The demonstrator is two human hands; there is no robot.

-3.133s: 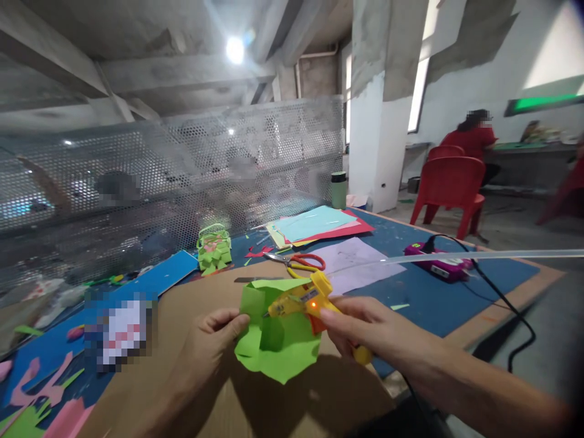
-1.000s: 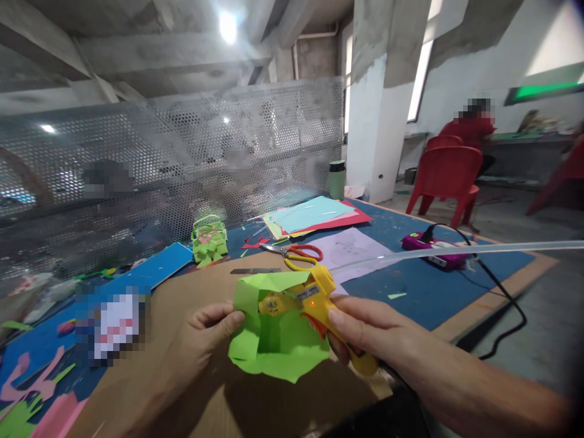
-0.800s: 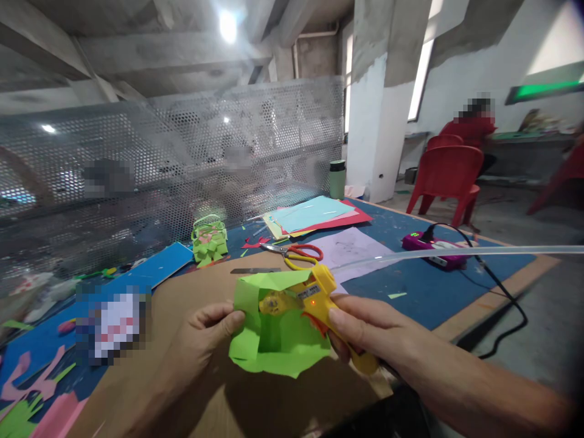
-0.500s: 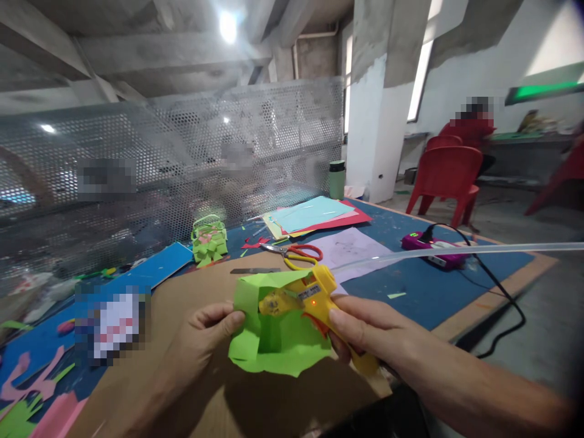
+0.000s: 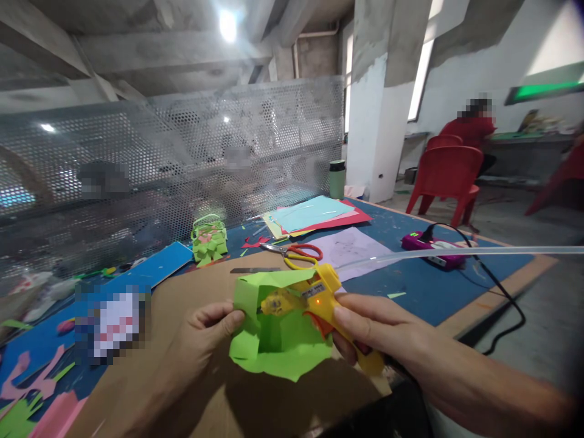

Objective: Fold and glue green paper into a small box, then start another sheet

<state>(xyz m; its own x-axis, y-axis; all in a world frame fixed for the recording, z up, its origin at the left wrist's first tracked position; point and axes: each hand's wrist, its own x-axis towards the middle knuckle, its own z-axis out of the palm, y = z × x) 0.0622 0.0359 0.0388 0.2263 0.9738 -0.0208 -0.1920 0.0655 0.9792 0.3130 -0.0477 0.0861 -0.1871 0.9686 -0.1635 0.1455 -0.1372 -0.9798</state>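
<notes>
Head view: the left hand (image 5: pixel 201 331) pinches the left edge of the paper (image 5: pixel 278 337), green and folded, between thumb and fingers, just above the cardboard (image 5: pixel 182 292) on the bench (image 5: pixel 410 292). The right hand (image 5: pixel 383 334) has its grip wrapped tight round the glue gun (image 5: pixel 314 301) handle. The nozzle is at the paper's top fold, touching or not I cannot tell. The paper looks light, limp and easily creased, best held near a fold. The gun is rigid, its tip likely hot. Scissors (image 5: pixel 294 251) lie beyond.
</notes>
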